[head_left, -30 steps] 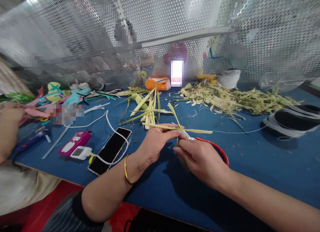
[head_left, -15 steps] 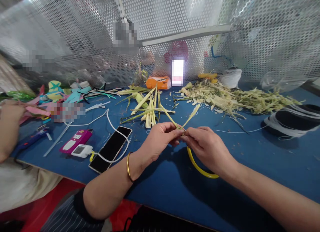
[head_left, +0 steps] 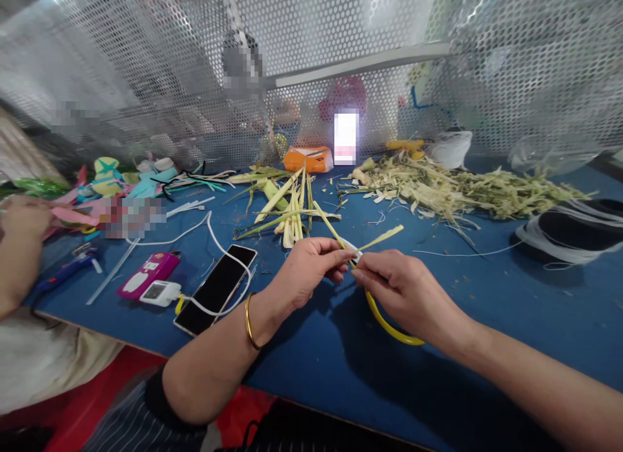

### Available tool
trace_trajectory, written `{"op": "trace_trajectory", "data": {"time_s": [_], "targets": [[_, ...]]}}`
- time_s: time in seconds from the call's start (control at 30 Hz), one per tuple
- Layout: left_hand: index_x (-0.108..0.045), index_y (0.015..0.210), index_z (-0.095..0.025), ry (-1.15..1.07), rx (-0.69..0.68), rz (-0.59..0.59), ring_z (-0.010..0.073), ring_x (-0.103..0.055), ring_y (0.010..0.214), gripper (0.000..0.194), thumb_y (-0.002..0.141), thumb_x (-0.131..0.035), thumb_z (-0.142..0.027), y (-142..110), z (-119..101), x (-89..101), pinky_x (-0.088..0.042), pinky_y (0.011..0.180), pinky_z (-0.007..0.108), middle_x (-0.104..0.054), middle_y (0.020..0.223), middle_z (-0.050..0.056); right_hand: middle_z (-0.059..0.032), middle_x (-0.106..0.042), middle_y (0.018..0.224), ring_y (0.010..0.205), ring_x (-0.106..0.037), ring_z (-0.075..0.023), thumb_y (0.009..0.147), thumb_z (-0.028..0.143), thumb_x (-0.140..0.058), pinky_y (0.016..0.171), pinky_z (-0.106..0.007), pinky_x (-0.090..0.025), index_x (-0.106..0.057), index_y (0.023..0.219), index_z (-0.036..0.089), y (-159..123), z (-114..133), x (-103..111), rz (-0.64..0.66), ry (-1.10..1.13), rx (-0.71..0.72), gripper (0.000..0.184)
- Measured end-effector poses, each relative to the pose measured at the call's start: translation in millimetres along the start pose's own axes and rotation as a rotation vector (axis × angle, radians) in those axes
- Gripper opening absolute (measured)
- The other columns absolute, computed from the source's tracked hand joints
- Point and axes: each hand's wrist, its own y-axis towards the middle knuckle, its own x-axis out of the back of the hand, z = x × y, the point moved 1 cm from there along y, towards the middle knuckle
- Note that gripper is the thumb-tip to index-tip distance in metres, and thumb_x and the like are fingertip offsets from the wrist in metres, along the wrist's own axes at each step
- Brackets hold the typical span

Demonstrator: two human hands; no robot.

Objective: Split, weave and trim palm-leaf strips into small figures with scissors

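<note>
Above the blue table [head_left: 487, 322], my left hand [head_left: 306, 270] pinches thin pale-green leaf strips [head_left: 384, 235] at the point where they cross. My right hand [head_left: 409, 293] meets it from the right and is closed on the same crossing. It also holds a small cutting tool with a yellow loop handle [head_left: 389, 326], which curves out below the hand. The tool's pale tip [head_left: 354, 251] shows between the two hands. One strip [head_left: 325, 222] runs up and left, another up and right. A gold bangle [head_left: 247, 319] circles my left wrist.
A bundle of leaf strips [head_left: 287, 208] lies behind my hands, with a heap of leaf scraps [head_left: 462, 189] at the back right. A phone [head_left: 217, 288] with a white cable, a pink device [head_left: 146, 273] and a white one [head_left: 158, 293] lie left. Another person's hand [head_left: 19, 238] is at far left. A perforated metal screen [head_left: 146, 82] closes the back.
The strip that lay level across my hands now angles up and right. My right hand has turned, so the tool's loop shows yellow below it instead of red beside it.
</note>
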Motion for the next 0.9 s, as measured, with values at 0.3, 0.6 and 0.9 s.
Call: {"op": "trace_trajectory", "data": {"time_s": [0.3,0.6,0.9], "targets": [[-0.067,0.075,-0.016,0.045,0.019,0.035,0.0073,-0.052,0.050,0.026,0.082,-0.062,-0.040,1.1,-2.9,5.2,-0.035,0.044,0.020,-0.059,0.063,0.000,0.0010,-0.050,0.051,0.051,-0.043,-0.0131,0.094,0.044,-0.043,0.052,-0.028,-0.030,-0.052,0.058,0.021,-0.1,-5.0,8.2,-0.187,-0.056,-0.151,0.044],[-0.070,0.069,-0.014,0.231,0.056,0.229,0.0061,-0.039,0.046,0.034,0.077,-0.066,-0.047,-7.8,0.1,-8.1,-0.025,0.044,0.021,-0.054,0.054,-0.001,-0.0024,-0.066,0.066,0.065,-0.059,-0.0172,0.078,0.041,-0.061,0.062,-0.030,-0.044,-0.065,0.066,0.020,11.6,-10.3,14.0,0.054,0.452,-0.322,0.024],[-0.070,0.061,-0.017,0.317,0.021,0.282,0.0067,-0.043,0.045,0.026,0.078,-0.066,-0.036,-9.7,0.8,-8.7,-0.030,0.046,0.021,-0.058,0.053,0.000,0.0037,-0.050,0.054,0.052,-0.042,-0.0096,0.071,0.035,-0.065,0.048,-0.024,-0.033,-0.051,0.057,0.019,5.3,-10.3,-0.7,-0.137,0.537,-0.394,0.025]]}}
